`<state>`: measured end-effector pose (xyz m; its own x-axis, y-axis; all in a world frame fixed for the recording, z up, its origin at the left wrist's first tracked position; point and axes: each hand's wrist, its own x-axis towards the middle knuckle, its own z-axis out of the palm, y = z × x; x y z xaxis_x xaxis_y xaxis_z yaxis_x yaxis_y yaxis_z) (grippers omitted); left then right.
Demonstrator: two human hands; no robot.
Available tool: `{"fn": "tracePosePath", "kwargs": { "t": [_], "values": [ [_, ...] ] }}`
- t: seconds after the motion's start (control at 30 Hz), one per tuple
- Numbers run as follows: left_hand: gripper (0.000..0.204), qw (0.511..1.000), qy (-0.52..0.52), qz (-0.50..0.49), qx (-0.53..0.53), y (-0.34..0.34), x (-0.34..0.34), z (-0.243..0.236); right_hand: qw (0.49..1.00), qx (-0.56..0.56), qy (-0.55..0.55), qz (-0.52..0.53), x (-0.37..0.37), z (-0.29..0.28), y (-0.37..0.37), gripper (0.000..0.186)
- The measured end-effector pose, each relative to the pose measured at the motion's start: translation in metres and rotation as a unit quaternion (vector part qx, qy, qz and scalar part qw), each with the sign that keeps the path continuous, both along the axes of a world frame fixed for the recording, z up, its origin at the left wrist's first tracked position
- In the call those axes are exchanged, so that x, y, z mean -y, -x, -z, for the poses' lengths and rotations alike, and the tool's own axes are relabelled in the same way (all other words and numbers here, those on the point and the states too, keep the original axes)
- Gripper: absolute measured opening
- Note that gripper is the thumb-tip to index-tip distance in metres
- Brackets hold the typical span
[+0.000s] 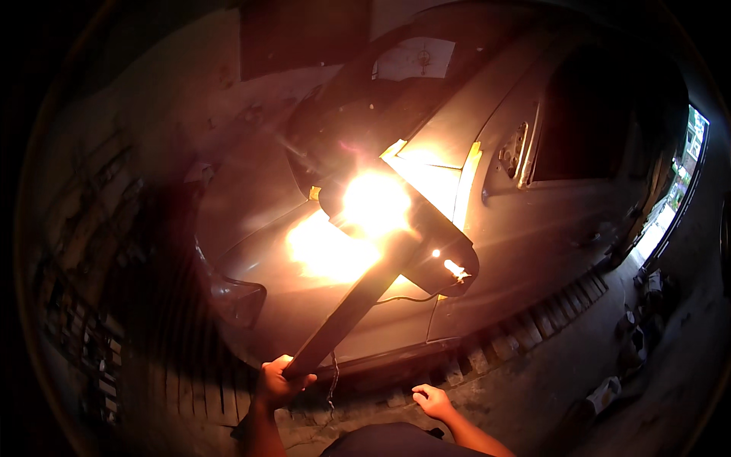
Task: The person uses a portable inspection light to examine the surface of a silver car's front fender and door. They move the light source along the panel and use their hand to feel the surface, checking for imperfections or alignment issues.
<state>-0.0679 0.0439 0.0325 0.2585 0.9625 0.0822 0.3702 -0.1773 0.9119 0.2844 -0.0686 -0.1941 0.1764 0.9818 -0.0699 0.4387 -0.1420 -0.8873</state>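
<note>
My left hand (279,383) is closed around the lower end of a long flat dark handle (344,318). At its upper end is a glowing heat lamp with a dark elongated housing (451,263), held over the front fender (388,324) of a grey car. Glare washes out part of the fender beneath it. Strips of yellow masking tape (470,175) edge a brightly lit patch near the windshield's base. A thin cable (333,381) dangles beside the handle. Low in front of my body, my right hand (432,401) has its fingers curled, with nothing visible in them, apart from the lamp.
The car's headlight (237,298) is at the left and its front door (541,217) at the right. Dark slats (544,316) run along the floor below the car. A bright doorway (674,198) stands far right, with small items (604,394) on the ground nearer me.
</note>
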Motion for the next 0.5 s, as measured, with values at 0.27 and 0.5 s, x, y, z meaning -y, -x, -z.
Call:
{"fn": "tracePosePath", "kwargs": {
  "t": [0.27, 0.5],
  "values": [
    [0.023, 0.998, 0.043, -0.029, 0.039, 0.007, 0.001, 0.012, 0.973, 0.123, -0.176, 0.082, -0.059, -0.065, -0.044, 0.031],
    [0.021, 0.992, 0.07, -0.063, 0.082, 0.024, 0.003, 0.022, 0.83, 0.324, -0.443, 0.095, -0.14, -0.178, -0.061, 0.046]
  ]
}}
